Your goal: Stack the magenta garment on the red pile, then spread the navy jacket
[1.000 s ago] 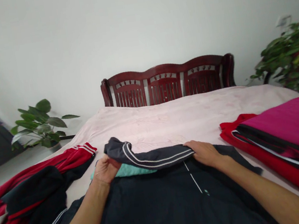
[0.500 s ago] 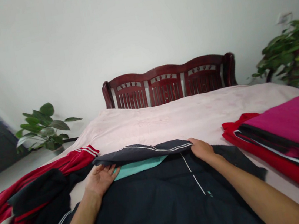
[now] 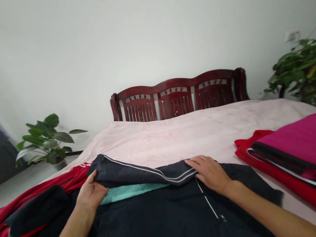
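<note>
A dark navy jacket point(image 3: 144, 223) with thin white piping and a small teal mark lies spread in front of me on the bed. Its sleeve point(image 3: 130, 174), edged with two white lines, runs sideways across the top of the jacket. My left hand point(image 3: 91, 192) is closed on the sleeve's left end, which is slightly raised. At the other end, my right hand point(image 3: 210, 172) holds the sleeve against the jacket, fingers bent over the piping. Teal lining point(image 3: 133, 191) shows beneath the sleeve, between my hands.
A pink sheet point(image 3: 166, 137) covers the bed. Red and black clothes point(image 3: 38, 211) lie loosely at left. A folded magenta and red pile point(image 3: 307, 143) lies at right. Beyond are a dark wooden headboard point(image 3: 174, 96) and potted plants point(image 3: 49, 138).
My left hand has moved left, taking the sleeve's end outward and tilting it up. My right hand has shifted slightly left and lower. The view has tilted upward.
</note>
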The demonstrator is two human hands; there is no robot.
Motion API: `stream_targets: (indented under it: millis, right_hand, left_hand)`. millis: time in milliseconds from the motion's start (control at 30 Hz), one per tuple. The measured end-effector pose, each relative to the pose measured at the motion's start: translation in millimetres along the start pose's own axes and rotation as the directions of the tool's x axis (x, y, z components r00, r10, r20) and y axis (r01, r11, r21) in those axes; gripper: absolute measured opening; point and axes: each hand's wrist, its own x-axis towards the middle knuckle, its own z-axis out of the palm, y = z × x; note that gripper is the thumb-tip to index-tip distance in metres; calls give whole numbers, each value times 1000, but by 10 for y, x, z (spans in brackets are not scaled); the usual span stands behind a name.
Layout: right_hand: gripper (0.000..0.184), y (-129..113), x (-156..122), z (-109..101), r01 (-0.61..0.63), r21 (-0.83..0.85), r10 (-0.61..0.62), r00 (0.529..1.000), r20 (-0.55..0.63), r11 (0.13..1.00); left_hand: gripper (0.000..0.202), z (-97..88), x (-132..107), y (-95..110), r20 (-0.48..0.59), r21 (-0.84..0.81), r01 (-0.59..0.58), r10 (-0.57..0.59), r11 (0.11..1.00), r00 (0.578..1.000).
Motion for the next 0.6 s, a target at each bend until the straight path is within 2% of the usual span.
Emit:
stream_targets:
  millis: [67,100,167,233,300,367,500,600]
  right_hand:
    - [30,-84,-17,39,90,81,-91,996,16,993]
    - [28,-99,-28,65,80,119,-84,996,29,990]
    - [29,-71,-50,121,-42,206,31,998,54,978]
    - [28,5,-68,168,-213,296,191,976,102,931]
    - [28,83,-86,195,-296,349,250,953,172,889]
    - [27,133,-114,198,-249,335,193,962,191,909]
    - [25,186,-177,157,-70,198,47,992,116,978]
    - [27,272,-169,133,-117,230,93,989,114,966]
  left_hand:
    - [40,39,-13,-4,8,-44,-29,30,999,1000]
    - [41,50,-17,3,6,-61,-51,52,997,999]
    - [41,53,-15,26,0,-82,-86,87,993,996]
    - [39,29,1,40,-26,-76,-99,97,992,995]
    - [39,-29,26,21,-80,-49,-88,84,995,993]
    - [39,-117,49,-23,-142,-19,-68,64,998,988]
    - [38,-295,67,-75,-220,7,-55,55,998,974]
    - [33,-341,77,-41,-222,18,-77,79,997,972]
